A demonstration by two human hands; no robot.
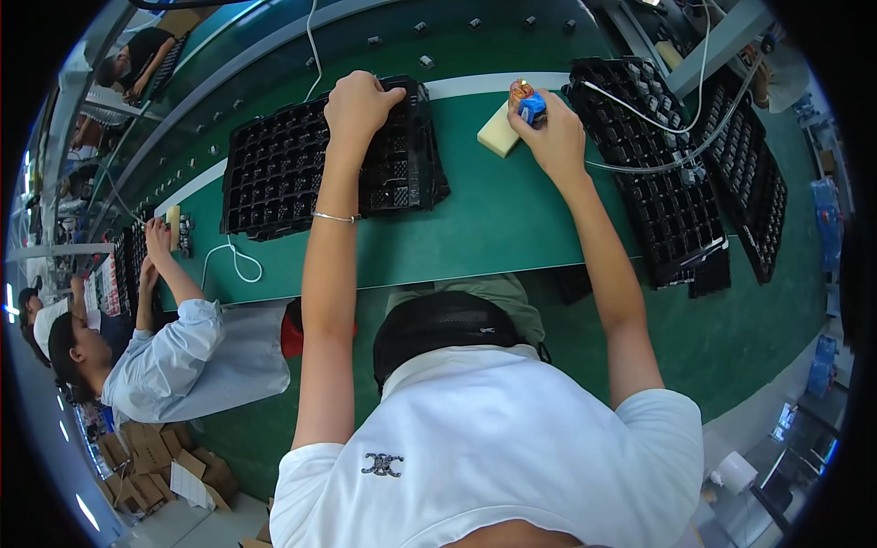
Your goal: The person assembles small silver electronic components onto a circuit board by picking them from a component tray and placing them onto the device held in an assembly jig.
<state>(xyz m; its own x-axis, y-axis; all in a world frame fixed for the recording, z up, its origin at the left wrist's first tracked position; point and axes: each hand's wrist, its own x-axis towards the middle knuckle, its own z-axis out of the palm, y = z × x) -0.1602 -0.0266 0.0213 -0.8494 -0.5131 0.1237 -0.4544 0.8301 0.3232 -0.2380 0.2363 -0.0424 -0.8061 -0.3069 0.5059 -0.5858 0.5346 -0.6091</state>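
Note:
My left hand [358,108] is closed above the far right part of a black compartment tray [274,183] on the green table. What its fingers hold, if anything, is hidden. In my right hand [559,137] is a small part with a blue body and a copper-coloured end [527,102], pinched between thumb and fingers. A pale yellow foam block [498,132] lies on the table just left of that hand.
On the right, more black trays [671,196] hold rows of small metallic parts, with a clear tube [658,169] and white cable across them. Small parts sit along the green line beyond [426,62]. A co-worker [174,356] works at the left.

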